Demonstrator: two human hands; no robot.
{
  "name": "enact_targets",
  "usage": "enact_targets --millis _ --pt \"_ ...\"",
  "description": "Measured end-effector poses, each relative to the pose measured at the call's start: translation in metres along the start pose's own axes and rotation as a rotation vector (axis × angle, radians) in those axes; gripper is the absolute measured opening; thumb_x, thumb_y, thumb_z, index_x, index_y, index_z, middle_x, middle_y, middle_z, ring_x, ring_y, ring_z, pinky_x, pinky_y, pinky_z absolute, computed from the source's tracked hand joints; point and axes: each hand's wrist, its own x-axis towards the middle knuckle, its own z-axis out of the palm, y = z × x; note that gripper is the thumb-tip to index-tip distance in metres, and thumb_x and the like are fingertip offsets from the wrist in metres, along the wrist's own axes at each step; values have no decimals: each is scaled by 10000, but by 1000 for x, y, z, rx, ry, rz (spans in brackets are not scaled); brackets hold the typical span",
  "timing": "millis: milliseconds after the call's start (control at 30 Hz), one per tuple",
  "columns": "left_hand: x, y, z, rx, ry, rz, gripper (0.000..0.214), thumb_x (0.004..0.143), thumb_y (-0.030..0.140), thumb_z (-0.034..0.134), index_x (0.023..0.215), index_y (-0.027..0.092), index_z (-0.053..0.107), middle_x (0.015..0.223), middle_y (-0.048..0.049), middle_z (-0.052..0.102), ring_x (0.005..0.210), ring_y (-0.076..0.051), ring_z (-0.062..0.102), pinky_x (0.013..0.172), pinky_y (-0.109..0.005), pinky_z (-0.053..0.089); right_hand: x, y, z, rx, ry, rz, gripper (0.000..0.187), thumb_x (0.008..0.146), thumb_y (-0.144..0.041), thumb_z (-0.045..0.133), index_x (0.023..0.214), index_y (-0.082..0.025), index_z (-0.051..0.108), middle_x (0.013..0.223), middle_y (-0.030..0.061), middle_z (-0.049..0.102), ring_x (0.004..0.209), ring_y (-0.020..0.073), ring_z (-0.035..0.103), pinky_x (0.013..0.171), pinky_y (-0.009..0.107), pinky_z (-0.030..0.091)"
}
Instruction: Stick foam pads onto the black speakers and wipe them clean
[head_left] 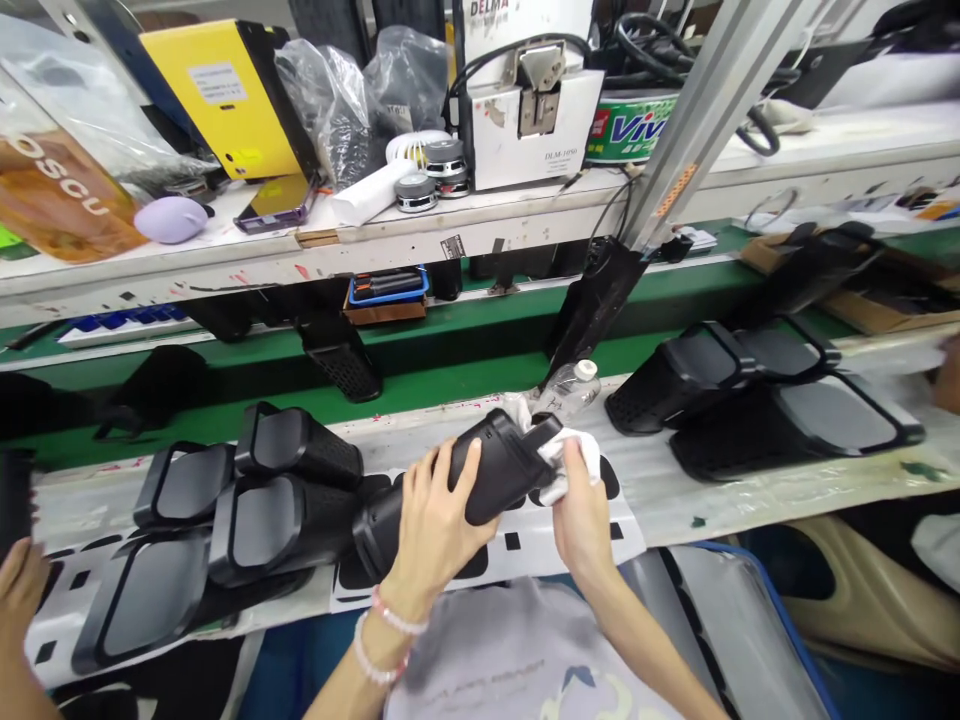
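My left hand (439, 510), with beaded bracelets on its wrist, grips a black speaker housing (499, 470) around its middle and holds it tilted above the bench. My right hand (581, 500) presses a white cloth (570, 465) against the housing's upper end. Similar black housings with grey panels and mesh bodies lie in a group (225, 520) left of my hands. Another group (772, 400) lies to the right. A clear plastic bottle (570, 392) lies just beyond the cloth.
A white printed mat (585, 530) covers the bench under my hands. A co-worker's hands show at the left edge (19, 590) and right edge (949, 375). Above stands a shelf edge (225, 255) holding small round speaker drivers (446, 165), bags and boxes. A metal upright (697, 130) crosses the view.
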Motion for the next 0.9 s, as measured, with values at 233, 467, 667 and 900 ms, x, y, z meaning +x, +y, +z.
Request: enact_targets --millis 233,467,667,900 --pt "20 16 -71 64 323 177 633 778 305 691 1354 135 491 1331 -226 541 1164 -376 541 957 -499 437 -31 -81 21 366 -274 -208 253 798 -357 671 991 -197 704 1046 54 702 1042 250 630 899 365 514" --pt "21 22 -78 53 353 185 635 758 268 712 1340 119 505 1309 -244 558 1134 -390 568 926 -519 464 -30 -75 16 156 -257 -478 203 823 -201 644 1020 -233 678 1006 18 709 935 209 657 830 327 514" --pt "19 20 -76 52 338 185 644 760 276 709 1349 123 498 1313 -240 554 1143 -390 561 930 -519 460 -29 -69 18 169 -224 -436 237 807 -214 644 1044 -210 632 934 30 708 866 208 658 741 314 520" --pt "21 20 -76 43 332 166 649 753 267 716 1348 128 497 1312 -235 555 1145 -383 562 934 -509 459 -30 -69 17 160 -246 -413 251 800 -190 633 1049 -216 628 876 7 706 822 188 652 719 284 512"
